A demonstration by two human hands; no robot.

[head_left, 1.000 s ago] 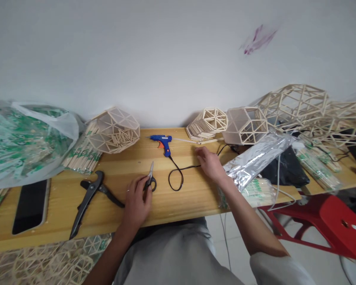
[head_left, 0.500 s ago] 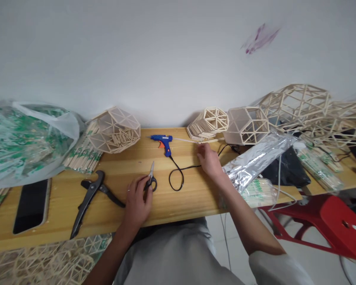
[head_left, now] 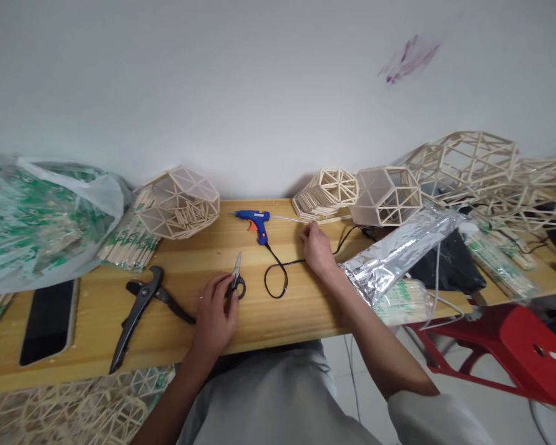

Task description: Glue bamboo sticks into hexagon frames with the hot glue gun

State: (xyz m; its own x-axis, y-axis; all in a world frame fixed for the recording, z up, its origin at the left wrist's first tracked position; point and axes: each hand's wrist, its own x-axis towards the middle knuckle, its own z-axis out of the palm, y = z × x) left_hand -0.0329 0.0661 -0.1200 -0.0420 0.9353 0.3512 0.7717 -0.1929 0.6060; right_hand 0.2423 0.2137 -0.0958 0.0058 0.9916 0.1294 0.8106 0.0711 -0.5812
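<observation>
My left hand (head_left: pixel 215 309) rests on the table with its fingers curled at the black handles of a small pair of scissors (head_left: pixel 237 278), blades pointing away from me. A blue hot glue gun (head_left: pixel 254 220) lies on its side ahead, a long thin clear glue stick (head_left: pixel 287 218) running out of its back. Close to the far end of that stick, my right hand (head_left: pixel 319 247) has its fingertips pinched together; what they hold, if anything, is hidden. Just beyond them lies a flat wooden stick (head_left: pixel 334 219).
Black cutters (head_left: pixel 143 309) and a phone (head_left: pixel 49 324) lie to the left. A stick bowl (head_left: pixel 180 207) holds loose pieces beside a plastic bag (head_left: pixel 50 222). Stick frames (head_left: pixel 467 164) and a silver foil bag (head_left: pixel 398 253) occupy the right. A black cord (head_left: pixel 278 284) loops mid-table.
My right hand has shifted slightly left along the table, its fingers still together. My left hand and the scissors have stayed put.
</observation>
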